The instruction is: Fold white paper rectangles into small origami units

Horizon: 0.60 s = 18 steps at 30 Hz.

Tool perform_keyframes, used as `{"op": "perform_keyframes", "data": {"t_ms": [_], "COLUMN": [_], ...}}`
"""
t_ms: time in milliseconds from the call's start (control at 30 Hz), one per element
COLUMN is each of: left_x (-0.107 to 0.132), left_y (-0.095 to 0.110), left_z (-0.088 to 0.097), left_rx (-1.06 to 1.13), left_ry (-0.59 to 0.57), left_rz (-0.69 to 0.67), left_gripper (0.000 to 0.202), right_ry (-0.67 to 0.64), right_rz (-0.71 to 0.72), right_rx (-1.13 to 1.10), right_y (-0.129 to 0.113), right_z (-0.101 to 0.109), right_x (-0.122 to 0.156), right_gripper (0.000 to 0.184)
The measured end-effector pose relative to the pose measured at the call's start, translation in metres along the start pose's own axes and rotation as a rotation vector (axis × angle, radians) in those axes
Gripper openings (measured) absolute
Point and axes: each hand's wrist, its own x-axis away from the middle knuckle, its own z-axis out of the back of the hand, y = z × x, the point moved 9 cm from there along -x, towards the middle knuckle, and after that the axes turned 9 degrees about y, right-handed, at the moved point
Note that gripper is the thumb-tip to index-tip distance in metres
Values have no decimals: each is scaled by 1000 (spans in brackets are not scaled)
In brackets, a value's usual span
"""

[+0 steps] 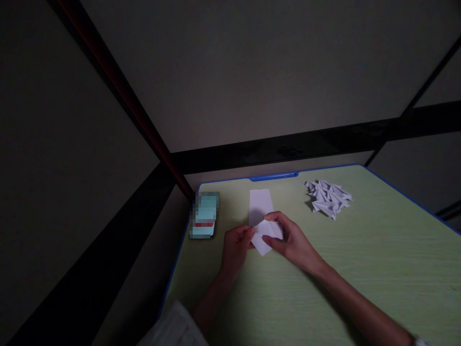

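A small folded piece of white paper (265,231) is held between my two hands, just above the table. My left hand (236,246) pinches its left corner between thumb and fingers. On the other side, my right hand (290,240) grips the right part, thumb below and fingers along the upper edge. Behind the folded piece lies a flat white paper strip (260,202), its near end partly covered by the held paper and my hands.
Several folded white paper pieces (326,196) lie heaped at the right back of the pale green table (360,269). A phone (205,214) with a blurred screen rests near the left edge. A blue pen groove (274,177) runs along the far rim, close to the wall (270,72).
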Motion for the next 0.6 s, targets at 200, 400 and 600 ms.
{"op": "perform_keyframes", "data": {"t_ms": [200, 400, 600], "left_x": [2, 5, 7], "left_y": [-4, -2, -8], "left_z": [-3, -8, -13], "left_rx": [4, -34, -32], "left_ry": [-6, -68, -174], "left_rz": [61, 89, 172], "left_gripper": [27, 22, 23], "right_ry": [58, 117, -47], "right_rz": [225, -104, -1], "right_rx": [194, 3, 57], "right_y": [-25, 11, -1], "right_z": [12, 21, 18], "right_x": [0, -7, -10], "right_gripper": [14, 27, 12]}}
